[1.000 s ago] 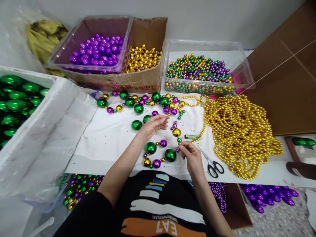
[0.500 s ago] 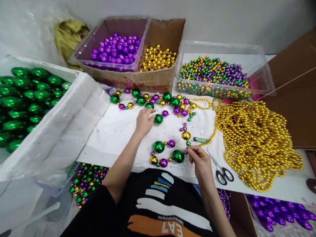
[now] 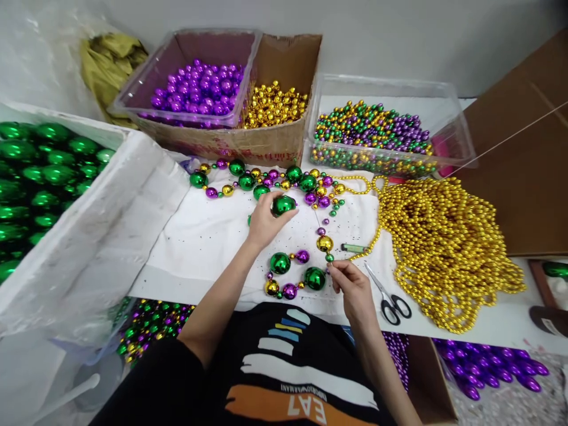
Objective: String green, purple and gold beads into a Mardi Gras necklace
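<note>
My left hand is closed around a large shiny green bead, with fingers and thumb on either side of it. Low over the cloth, my right hand pinches the bead string beside a small green bead. A big gold bead and small purple beads lie on the line above that pinch. To its left curls a strung section with green, gold and purple beads, including a large green bead. A finished-looking beaded strand stretches along the back of the cloth.
Black-handled scissors and a green-handled cutter lie near my right hand. Gold bead chains are heaped at right. Behind stand a cardboard box and a clear bin of mixed beads. A white box borders the left.
My left hand has moved slightly right and closed on the large green bead, which now appears raised. My right hand keeps its pinch on the string. The whole view has shifted a little.
</note>
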A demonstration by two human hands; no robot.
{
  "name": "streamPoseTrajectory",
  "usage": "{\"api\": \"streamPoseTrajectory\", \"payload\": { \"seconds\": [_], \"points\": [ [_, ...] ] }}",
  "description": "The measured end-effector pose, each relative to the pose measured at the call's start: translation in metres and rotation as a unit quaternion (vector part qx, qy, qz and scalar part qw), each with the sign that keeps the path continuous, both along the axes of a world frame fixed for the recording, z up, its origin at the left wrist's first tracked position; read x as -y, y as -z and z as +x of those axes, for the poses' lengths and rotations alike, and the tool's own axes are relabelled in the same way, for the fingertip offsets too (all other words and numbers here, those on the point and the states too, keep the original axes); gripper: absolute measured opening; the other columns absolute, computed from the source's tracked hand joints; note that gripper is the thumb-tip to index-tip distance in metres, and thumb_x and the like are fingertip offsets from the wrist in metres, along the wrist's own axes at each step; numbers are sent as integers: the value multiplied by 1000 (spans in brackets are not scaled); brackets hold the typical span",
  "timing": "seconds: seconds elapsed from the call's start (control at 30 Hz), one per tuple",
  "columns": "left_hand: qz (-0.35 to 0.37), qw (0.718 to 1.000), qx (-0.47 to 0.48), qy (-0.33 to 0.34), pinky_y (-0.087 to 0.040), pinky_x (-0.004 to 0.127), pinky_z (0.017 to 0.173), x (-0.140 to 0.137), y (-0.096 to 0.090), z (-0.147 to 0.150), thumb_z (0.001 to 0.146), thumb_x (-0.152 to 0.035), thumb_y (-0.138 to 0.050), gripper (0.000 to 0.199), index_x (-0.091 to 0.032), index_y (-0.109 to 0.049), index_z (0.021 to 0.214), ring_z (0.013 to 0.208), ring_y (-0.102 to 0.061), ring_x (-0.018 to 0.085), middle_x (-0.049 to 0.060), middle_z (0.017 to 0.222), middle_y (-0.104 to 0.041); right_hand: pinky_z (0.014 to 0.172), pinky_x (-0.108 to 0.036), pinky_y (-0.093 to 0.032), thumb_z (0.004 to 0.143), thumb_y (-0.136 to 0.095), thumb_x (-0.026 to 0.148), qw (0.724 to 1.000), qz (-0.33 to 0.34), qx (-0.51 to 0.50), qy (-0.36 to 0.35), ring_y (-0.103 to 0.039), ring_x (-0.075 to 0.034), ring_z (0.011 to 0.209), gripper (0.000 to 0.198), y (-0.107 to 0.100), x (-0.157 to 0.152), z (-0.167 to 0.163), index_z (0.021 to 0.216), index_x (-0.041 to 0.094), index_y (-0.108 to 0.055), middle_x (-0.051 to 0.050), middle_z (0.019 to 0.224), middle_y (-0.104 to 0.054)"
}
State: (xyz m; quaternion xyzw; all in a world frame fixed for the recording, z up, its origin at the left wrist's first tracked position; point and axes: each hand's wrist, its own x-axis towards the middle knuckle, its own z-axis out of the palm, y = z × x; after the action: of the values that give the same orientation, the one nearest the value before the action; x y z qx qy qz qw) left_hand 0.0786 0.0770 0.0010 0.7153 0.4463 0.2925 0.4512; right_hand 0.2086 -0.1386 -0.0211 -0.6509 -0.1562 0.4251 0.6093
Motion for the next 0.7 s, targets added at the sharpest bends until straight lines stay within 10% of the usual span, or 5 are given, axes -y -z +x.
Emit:
{"api": "streamPoseTrajectory", "payload": {
  "seconds": [0.2, 0.7],
  "points": [
    [-349, 875, 336, 15, -46, 16, 50, -10, -5, -11, 74, -38, -78, 48, -26, -55, 114, 76, -70, 14, 1, 102, -68, 45, -23, -30, 70, -78, 36, 1000, 11, -8, -4, -39, -8, 48, 21, -3, -5, 3, 79, 19, -69, 2, 65, -56],
    [-440, 793, 421, 14, -58, 24, 59, -5, -26, -13, 96, -56, -45, 49, -30, -53, 138, 100, -71, 25, 9, 120, -67, 44, -22, -30, 71, -78, 28, 997, 71, 25, 25, -43, -6, 49, 15, -36, -13, 17, 80, 20, -69, 1, 76, -63]
  ]
}}
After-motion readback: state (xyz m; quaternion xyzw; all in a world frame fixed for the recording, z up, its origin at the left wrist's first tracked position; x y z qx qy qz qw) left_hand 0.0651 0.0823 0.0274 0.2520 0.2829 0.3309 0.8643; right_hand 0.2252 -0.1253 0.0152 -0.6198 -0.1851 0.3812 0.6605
